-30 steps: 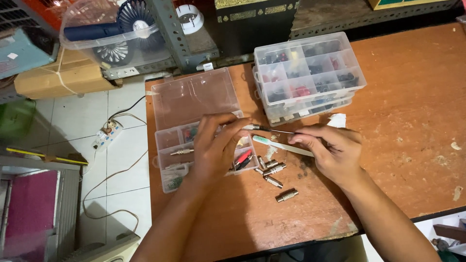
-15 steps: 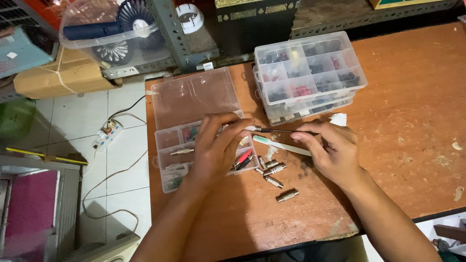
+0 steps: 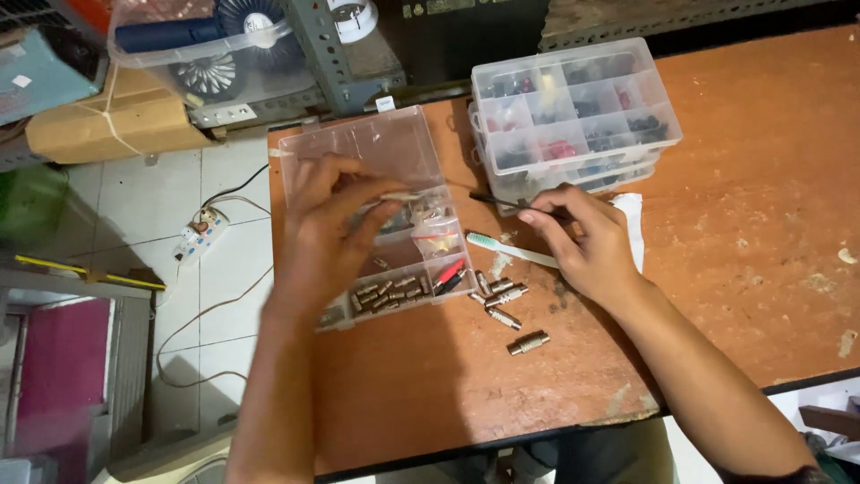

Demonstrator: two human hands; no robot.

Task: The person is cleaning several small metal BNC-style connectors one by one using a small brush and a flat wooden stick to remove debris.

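Observation:
My left hand (image 3: 327, 229) hovers, blurred, over an open clear compartment box (image 3: 421, 287). Its fingertips pinch what looks like a small metal connector (image 3: 403, 194). The box holds metal connectors, and red and black clips. My right hand (image 3: 587, 246) rests on the wooden table (image 3: 743, 269) to the right of the box, gripping a thin dark tool (image 3: 497, 203) that points left. A white toothbrush with green bristles (image 3: 502, 248) lies just under that hand. Several loose metal connectors (image 3: 502, 300) lie on the table below the toothbrush.
Two stacked clear organizer boxes (image 3: 573, 108) stand behind my right hand, with a white cloth (image 3: 632, 224) beside it. On the tiled floor to the left lie a power strip (image 3: 199, 237) and cable. A cardboard box (image 3: 107, 121) and a fan in a clear bin (image 3: 206, 54) sit further back.
My left hand has pulled away from the right hand, moving left and up over the open box. The right hand has barely moved and keeps the thin tool.

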